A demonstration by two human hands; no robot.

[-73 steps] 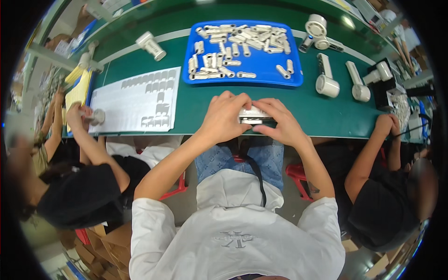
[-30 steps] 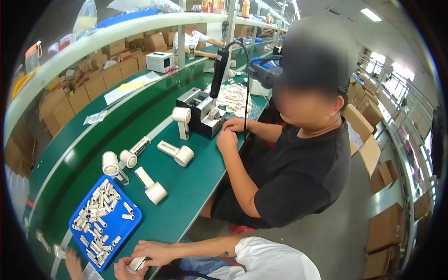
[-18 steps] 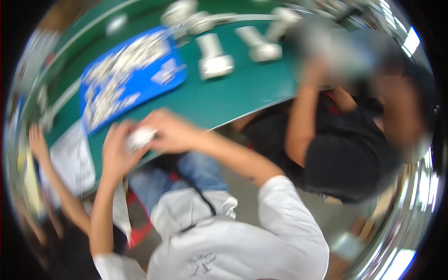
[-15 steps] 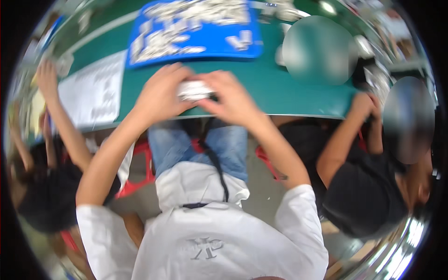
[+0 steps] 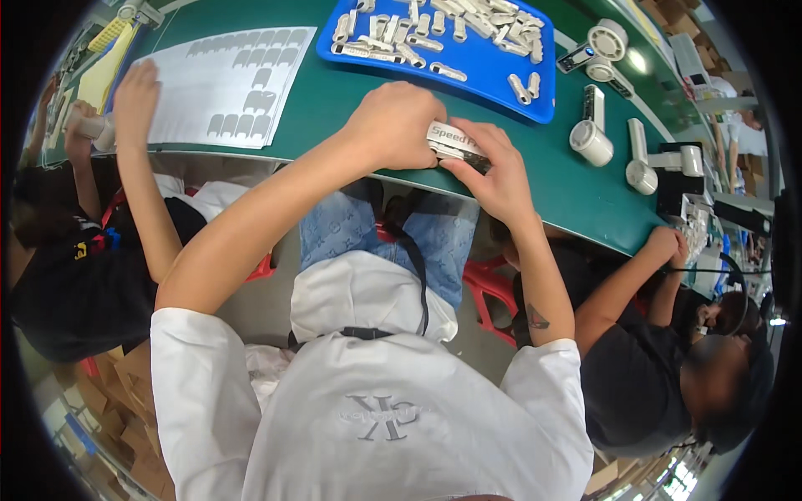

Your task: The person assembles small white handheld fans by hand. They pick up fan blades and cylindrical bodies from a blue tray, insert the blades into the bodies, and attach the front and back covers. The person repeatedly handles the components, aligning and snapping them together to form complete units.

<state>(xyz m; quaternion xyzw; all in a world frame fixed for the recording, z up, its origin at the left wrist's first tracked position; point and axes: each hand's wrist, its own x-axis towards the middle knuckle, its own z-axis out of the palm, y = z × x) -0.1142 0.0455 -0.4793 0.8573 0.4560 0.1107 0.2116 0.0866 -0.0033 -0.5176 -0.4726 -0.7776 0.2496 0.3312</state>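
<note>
Though aslant, white casing (image 5: 456,140) left-to-right

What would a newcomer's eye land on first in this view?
Probably the bright blue tray at the top of the picture, scattered with small white parts. Just below it, by the near edge of the green table, the person's left grip and right grip hold a white piece. White round-headed devices lie right of the tray.
</note>
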